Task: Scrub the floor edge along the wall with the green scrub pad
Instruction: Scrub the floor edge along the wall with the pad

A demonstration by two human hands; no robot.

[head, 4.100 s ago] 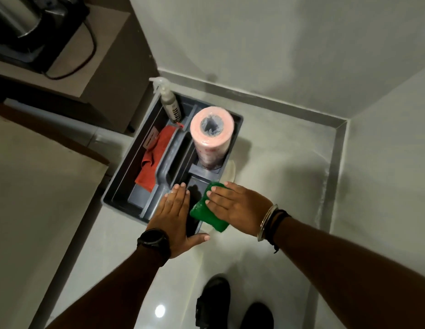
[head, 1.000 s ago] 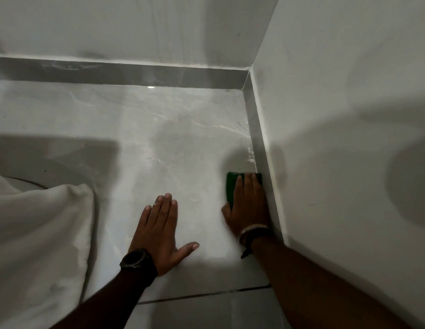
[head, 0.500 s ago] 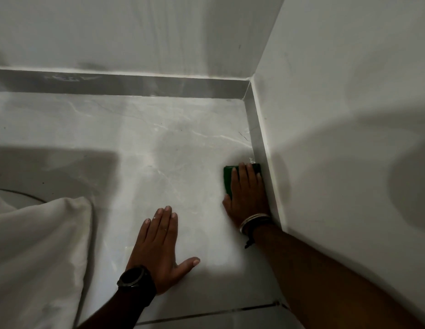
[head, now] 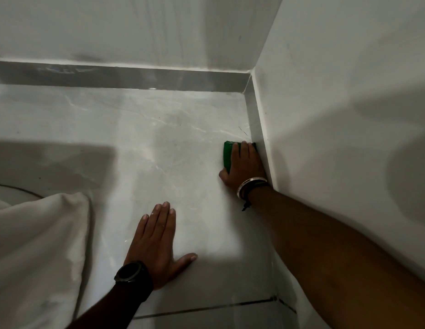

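Note:
The green scrub pad (head: 227,156) lies flat on the grey floor tile, tight against the grey skirting (head: 255,119) of the right wall. My right hand (head: 246,166) presses down on the pad and covers most of it; only its left strip and far edge show. My left hand (head: 157,243) rests flat on the floor (head: 159,150) nearer to me, fingers together, thumb spread, holding nothing. A black watch sits on the left wrist, bangles on the right.
Two white walls meet in a corner (head: 250,77) ahead of the pad, each with a grey skirting strip. White cloth (head: 38,245) fills the lower left. A dark grout line (head: 206,307) crosses the floor near me.
My right hand has slid the pad forward along the right skirting, closer to the corner. The left hand has stayed flat on the floor. Earlier still, I took the pad from a caddy.

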